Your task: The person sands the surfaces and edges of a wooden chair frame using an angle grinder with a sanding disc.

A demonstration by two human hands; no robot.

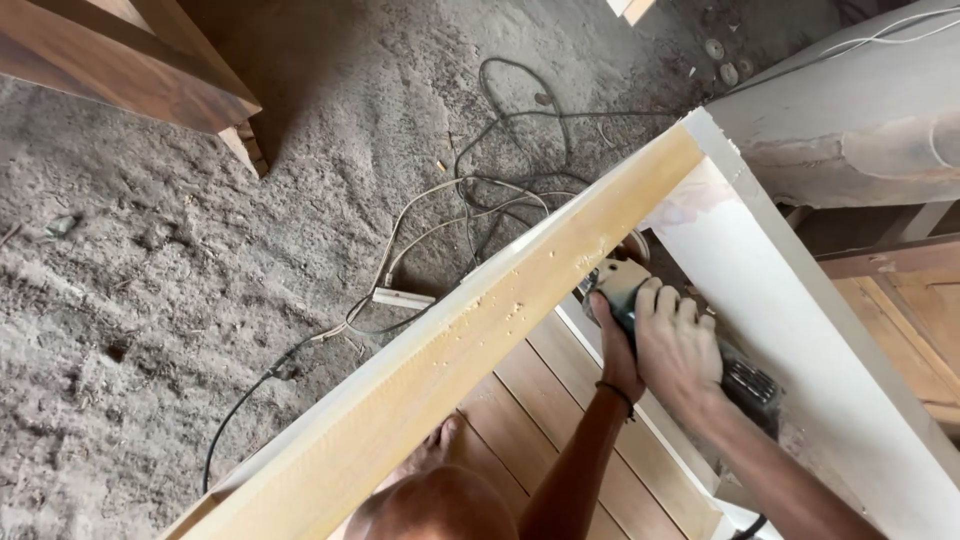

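Both my hands grip a hand-held power grinder (618, 284) with a teal-grey head and a black body. My left hand (612, 352) wraps the front of the tool from below and has a dark band at the wrist. My right hand (680, 350) lies over the top of the body. The tool's head sits in the inner corner where a pale wooden beam (450, 345) meets a white painted panel (790, 310). The disc is hidden behind the beam.
Dark and pale cables (480, 200) and a white power strip (402, 298) lie on the sawdust-covered floor (150, 280). A dark wooden piece (130, 60) stands at the top left. Brown planks (540, 400) lie under the frame, with a brown panel (900, 310) at the right. My knee (435, 505) shows at the bottom.
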